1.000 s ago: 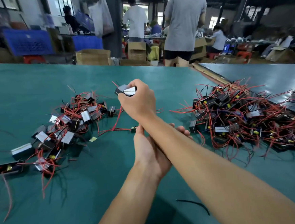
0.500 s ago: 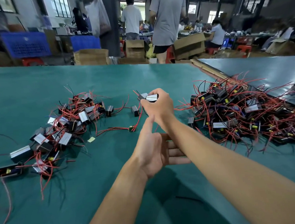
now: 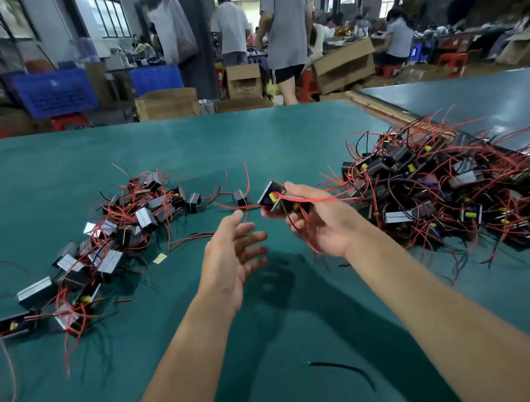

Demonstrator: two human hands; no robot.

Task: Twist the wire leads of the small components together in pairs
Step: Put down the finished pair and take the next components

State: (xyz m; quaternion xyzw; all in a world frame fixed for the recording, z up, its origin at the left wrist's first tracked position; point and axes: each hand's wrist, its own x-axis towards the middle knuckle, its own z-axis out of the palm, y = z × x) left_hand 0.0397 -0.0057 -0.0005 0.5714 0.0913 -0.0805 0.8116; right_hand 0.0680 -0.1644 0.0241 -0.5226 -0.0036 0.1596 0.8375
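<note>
Meanwhile, right hand [image 3: 319, 218] grips a small component [image 3: 272, 195] — left hand [image 3: 230, 254] empty, fingers loosely spread.

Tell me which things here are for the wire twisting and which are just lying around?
For the job: held component, right hand, left hand, right pile of components, left pile of components.
Lying about: loose black wire, yellow scrap, cardboard boxes, blue crate.
</note>
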